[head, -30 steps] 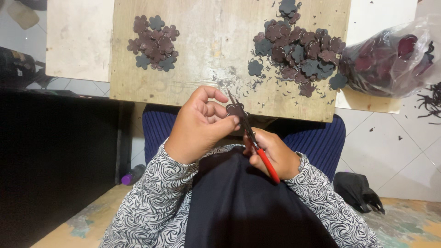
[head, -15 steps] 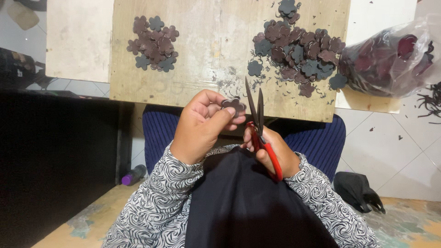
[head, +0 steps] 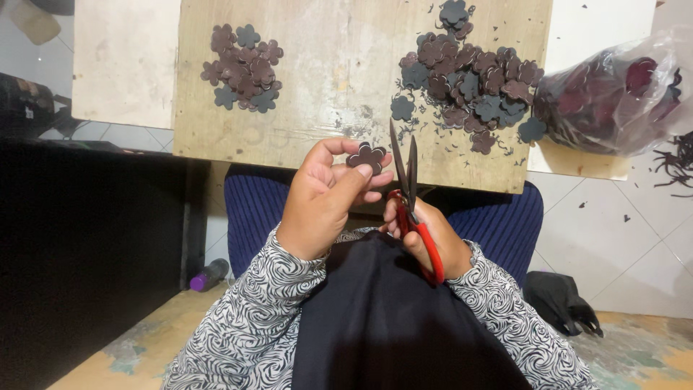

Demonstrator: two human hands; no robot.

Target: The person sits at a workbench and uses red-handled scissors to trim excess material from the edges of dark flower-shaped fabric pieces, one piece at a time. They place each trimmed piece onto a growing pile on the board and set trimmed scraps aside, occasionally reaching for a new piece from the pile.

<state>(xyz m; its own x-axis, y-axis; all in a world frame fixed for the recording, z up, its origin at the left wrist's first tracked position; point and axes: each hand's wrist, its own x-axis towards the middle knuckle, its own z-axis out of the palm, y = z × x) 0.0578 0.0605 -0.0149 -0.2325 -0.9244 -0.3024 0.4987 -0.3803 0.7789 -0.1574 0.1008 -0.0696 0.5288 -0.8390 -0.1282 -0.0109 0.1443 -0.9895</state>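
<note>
My left hand (head: pixel 325 193) pinches a small dark flower-shaped cutout (head: pixel 367 156) between thumb and fingertips, just above the near edge of a wooden board (head: pixel 339 79). My right hand (head: pixel 432 237) grips red-handled scissors (head: pixel 410 195); their blades point up and stand slightly apart, right beside the cutout. A small pile of flower cutouts (head: pixel 244 66) lies on the board's left part. A larger pile of cutouts (head: pixel 471 79) lies on its right part, with tiny dark trimmings scattered around it.
A clear plastic bag of dark pieces (head: pixel 613 94) rests right of the board on the white tiled floor. Dark scraps (head: pixel 675 165) lie at the far right. A black cloth item (head: pixel 559 300) sits by my right elbow, and a purple-capped bottle (head: pixel 209 274) lies at lower left.
The scissors' blades have swung up and apart, away from the cutout. My left hand has lifted the cutout slightly and turned its flat face toward me.
</note>
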